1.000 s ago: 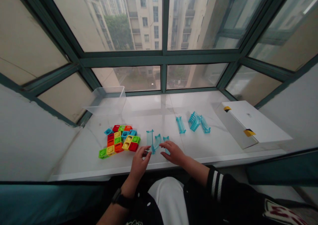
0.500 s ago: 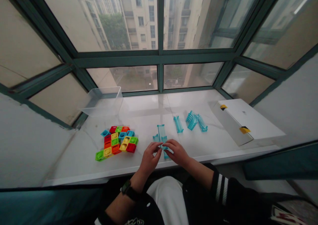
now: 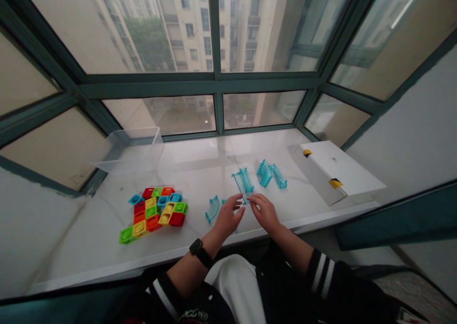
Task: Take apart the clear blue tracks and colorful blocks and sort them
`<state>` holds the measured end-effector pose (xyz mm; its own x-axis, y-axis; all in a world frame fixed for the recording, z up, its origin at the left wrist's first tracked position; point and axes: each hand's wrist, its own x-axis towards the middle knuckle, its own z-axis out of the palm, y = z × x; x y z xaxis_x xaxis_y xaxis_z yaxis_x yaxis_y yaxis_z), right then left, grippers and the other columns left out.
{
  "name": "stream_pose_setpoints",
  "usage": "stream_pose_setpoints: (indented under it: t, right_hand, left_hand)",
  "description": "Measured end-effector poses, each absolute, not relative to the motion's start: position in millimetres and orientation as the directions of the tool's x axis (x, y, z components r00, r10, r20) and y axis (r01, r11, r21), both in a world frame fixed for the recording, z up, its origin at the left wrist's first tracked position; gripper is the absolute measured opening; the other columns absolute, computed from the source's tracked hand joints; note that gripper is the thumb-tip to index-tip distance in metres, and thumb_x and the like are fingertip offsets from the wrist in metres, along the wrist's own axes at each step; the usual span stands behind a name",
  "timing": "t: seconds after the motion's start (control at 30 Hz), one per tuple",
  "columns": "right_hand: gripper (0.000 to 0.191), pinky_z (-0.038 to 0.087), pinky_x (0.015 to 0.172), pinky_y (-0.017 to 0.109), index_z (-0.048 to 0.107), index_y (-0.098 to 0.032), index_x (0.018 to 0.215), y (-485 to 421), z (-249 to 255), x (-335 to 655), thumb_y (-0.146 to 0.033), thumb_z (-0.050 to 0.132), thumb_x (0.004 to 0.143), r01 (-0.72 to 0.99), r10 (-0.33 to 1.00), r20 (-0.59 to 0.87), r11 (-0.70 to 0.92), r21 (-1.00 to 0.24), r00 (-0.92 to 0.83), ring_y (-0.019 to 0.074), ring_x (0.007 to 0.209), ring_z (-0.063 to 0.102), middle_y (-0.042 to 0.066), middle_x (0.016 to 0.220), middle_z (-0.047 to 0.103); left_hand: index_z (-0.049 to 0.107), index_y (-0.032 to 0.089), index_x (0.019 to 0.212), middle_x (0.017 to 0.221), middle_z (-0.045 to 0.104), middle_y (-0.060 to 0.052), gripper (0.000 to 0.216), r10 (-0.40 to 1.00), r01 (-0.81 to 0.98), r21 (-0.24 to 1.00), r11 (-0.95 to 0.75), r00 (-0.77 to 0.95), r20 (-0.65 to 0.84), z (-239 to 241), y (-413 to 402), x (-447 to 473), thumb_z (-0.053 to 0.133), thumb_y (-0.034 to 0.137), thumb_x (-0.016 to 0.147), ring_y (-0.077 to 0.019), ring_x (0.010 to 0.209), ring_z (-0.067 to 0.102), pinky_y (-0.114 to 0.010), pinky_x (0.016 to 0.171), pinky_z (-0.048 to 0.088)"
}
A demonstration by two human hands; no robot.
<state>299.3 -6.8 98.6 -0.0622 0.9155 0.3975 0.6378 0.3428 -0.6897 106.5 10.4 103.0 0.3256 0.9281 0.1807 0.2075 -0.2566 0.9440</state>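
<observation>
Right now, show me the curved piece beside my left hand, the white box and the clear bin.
Curved piece (image 3: 213,209): head view, middle of its bend.
White box (image 3: 341,167): head view, middle of its top.
Clear bin (image 3: 150,147): head view, its wall.

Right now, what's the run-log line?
left hand: beside straight blue track; right hand: at its near end; curved blue track: left of hands; multicoloured blocks: clustered farther left

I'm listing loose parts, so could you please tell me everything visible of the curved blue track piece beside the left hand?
The curved blue track piece looks like translucent plastic: a short bent strip with wider ends. It lies on the white sill, between the coloured blocks and the left hand, with no visible contact with either. Finer detail is unclear.
</observation>
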Motion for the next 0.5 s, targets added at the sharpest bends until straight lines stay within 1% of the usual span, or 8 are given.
stream_pose_setpoints:
  t: [0.1, 0.17, 0.27, 0.37, 0.5]
  right_hand:
    - [0.032, 0.054, 0.102, 0.041, 0.077, -0.027, 0.118, 8.9, 98.2, 312.0, -0.018, 0.053, 0.099, 0.66, 0.923, 0.383, 0.3, -0.689, -0.019, 0.0245, 0.109, 0.068, 0.009, 0.113, 0.073]
    - [0.032, 0.055, 0.101, 0.041, 0.078, -0.025, 0.117, 20.2, 95.8, 317.7, -0.018, 0.053, 0.098, 0.678, 0.93, 0.367, 0.266, -0.685, 0.006, 0.0247, 0.107, 0.068, 0.009, 0.112, 0.074]
    - [0.032, 0.055, 0.1, 0.04, 0.078, -0.024, 0.116, 36.7, 89.6, 322.1, -0.017, 0.054, 0.097, 0.712, 0.941, 0.337, 0.213, -0.669, 0.036, 0.0241, 0.105, 0.069, 0.009, 0.112, 0.074]
    - [0.033, 0.053, 0.103, 0.039, 0.078, -0.024, 0.116, 52.4, 81.4, 323.2, -0.014, 0.053, 0.096, 0.748, 0.951, 0.303, 0.161, -0.643, 0.056, 0.0239, 0.108, 0.068, 0.008, 0.114, 0.075]
    - [0.035, 0.052, 0.105, 0.039, 0.078, -0.021, 0.116, 71.1, 70.0, 322.8, -0.011, 0.053, 0.093, 0.784, 0.964, 0.254, 0.094, -0.614, 0.083, 0.0238, 0.112, 0.067, 0.01, 0.117, 0.074]
  left_hand:
    - [0.053, 0.023, 0.148, 0.14, 0.066, -0.015, 0.057, 0.924, 0.181, 0.956, -0.233, 0.347, 0.16, 95.7, 17.3, 112.7, 0.066, 0.026, 0.093, -0.0235, 0.12, 0.069, -0.045, 0.102, 0.061]
    - [0.053, 0.023, 0.148, 0.144, 0.064, -0.016, 0.058, 0.921, 0.158, 0.966, -0.203, 0.365, 0.134, 90.1, 23.7, 116.9, 0.068, 0.029, 0.092, -0.0255, 0.123, 0.068, -0.047, 0.102, 0.061]
    - [0.057, 0.024, 0.147, 0.15, 0.06, -0.016, 0.059, 0.92, 0.136, 0.982, -0.132, 0.386, 0.071, 81.3, 35.7, 125.2, 0.072, 0.031, 0.09, -0.0281, 0.127, 0.066, -0.046, 0.1, 0.062]
    - [0.058, 0.025, 0.147, 0.151, 0.059, -0.014, 0.06, 0.923, 0.147, 0.987, -0.061, 0.384, 0.0, 74.4, 48.4, 135.1, 0.074, 0.031, 0.089, -0.0296, 0.13, 0.064, -0.046, 0.099, 0.063]
    - [0.057, 0.024, 0.148, 0.154, 0.057, -0.014, 0.064, 0.925, 0.183, 0.983, 0.012, 0.371, -0.08, 70.3, 62.1, 145.5, 0.075, 0.028, 0.087, -0.0305, 0.13, 0.065, -0.047, 0.103, 0.059]
